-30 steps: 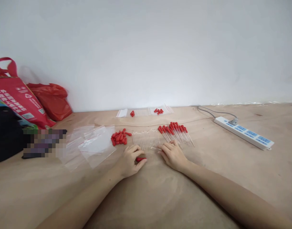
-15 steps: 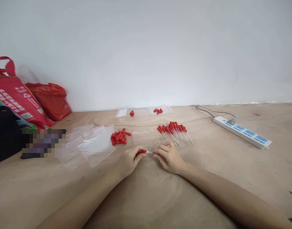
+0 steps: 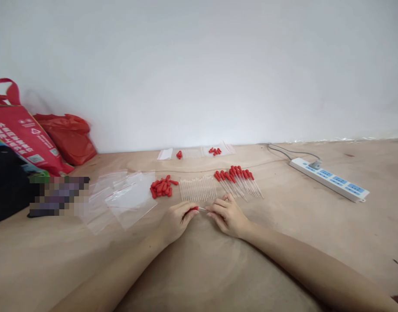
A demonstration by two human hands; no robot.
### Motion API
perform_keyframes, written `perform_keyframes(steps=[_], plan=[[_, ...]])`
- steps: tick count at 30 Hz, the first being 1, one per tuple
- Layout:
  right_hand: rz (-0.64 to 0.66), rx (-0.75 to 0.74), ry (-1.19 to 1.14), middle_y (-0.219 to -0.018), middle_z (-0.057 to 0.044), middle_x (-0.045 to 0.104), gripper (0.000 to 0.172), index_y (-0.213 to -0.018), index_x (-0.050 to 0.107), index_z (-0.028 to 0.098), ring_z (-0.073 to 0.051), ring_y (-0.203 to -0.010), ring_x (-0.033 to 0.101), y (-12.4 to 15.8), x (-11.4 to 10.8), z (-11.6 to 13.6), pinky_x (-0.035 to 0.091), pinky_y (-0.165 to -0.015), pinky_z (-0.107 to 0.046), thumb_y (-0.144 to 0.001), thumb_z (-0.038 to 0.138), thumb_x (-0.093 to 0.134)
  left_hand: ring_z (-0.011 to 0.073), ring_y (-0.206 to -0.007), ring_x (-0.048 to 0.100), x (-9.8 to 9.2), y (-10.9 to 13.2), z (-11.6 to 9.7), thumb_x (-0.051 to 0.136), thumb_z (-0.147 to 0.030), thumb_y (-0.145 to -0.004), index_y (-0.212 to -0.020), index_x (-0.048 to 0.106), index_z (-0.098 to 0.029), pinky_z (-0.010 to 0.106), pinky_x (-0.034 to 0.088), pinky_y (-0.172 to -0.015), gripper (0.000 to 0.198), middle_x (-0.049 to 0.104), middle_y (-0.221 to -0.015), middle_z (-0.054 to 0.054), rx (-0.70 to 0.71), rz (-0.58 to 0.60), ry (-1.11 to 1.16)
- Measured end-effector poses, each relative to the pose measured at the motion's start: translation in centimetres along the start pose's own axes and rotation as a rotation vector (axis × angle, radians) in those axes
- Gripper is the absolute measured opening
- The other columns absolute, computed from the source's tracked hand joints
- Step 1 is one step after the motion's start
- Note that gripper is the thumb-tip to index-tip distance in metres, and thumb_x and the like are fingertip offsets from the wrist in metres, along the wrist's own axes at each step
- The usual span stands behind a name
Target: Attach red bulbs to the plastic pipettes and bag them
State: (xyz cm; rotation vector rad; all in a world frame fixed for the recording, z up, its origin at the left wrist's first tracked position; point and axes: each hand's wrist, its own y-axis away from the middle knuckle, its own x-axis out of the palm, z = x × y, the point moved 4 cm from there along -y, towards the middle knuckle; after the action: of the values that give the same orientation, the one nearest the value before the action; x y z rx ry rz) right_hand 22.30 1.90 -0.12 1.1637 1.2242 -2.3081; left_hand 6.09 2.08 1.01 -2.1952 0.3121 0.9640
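Just in front of a row of clear tubes (image 3: 198,189), the left hand (image 3: 178,219) pinches a red bulb (image 3: 195,208) between thumb and fingers, and the right hand (image 3: 226,216) holds a slim tube (image 3: 202,209) whose end reaches the bulb. Loose bulbs (image 3: 161,187) lie left of the row, bulb-topped tubes (image 3: 239,180) to its right.

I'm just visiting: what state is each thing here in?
Left hand, closed on a red bulb
Right hand, pinching a clear tube
Clear tube, end at the bulb's mouth; insertion depth unclear
Loose red bulbs, piled, off tubes
Row of tubes, side by side, without bulbs
Droppers, bulbs fitted, lying down
Zip bags, flat, overlapping
Power strip, one plug inserted
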Motion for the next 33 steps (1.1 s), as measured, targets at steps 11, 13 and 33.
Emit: perform_keyframes(steps=[11,13,33], plan=[[0.129,-0.04,0.055,-0.076,-0.001,0.061,0.021,-0.087,0.063,0.021,-0.011,-0.063,0.046,-0.5,-0.1,-0.7,0.019,-0.069,-0.032,-0.086,0.022,0.042,0.0118,-0.064,0.055,0.8,0.4,-0.1,0.041,-0.022,-0.088,-0.083,0.057,-0.016,0.022,0.043,-0.06,0.018,0.058,-0.072,0.002,0.106,0.135,-0.035],[0.131,-0.045,0.104,-0.075,-0.001,0.06,0.022,-0.083,0.063,0.02,-0.01,-0.062,0.043,-0.5,0.0,-0.5,0.018,-0.069,-0.032,-0.085,0.022,0.041,0.0118,-0.064,0.054,0.8,0.4,-0.3,0.04,-0.022,-0.088,-0.082,0.056,-0.016,0.022,0.042,-0.059,0.019,0.057,-0.071,0.002,0.102,0.143,-0.059],[0.206,-0.071,0.189,-0.075,-0.003,0.06,0.024,-0.083,0.059,0.017,-0.012,-0.066,0.047,-1.4,0.5,0.6,0.02,-0.065,-0.03,-0.088,0.024,0.037,0.0127,-0.063,0.053,0.6,-0.1,-0.4,0.038,-0.022,-0.088,-0.079,0.054,-0.017,0.023,0.042,-0.058,0.019,0.056,-0.071,0.002,0.145,0.188,-0.128]])
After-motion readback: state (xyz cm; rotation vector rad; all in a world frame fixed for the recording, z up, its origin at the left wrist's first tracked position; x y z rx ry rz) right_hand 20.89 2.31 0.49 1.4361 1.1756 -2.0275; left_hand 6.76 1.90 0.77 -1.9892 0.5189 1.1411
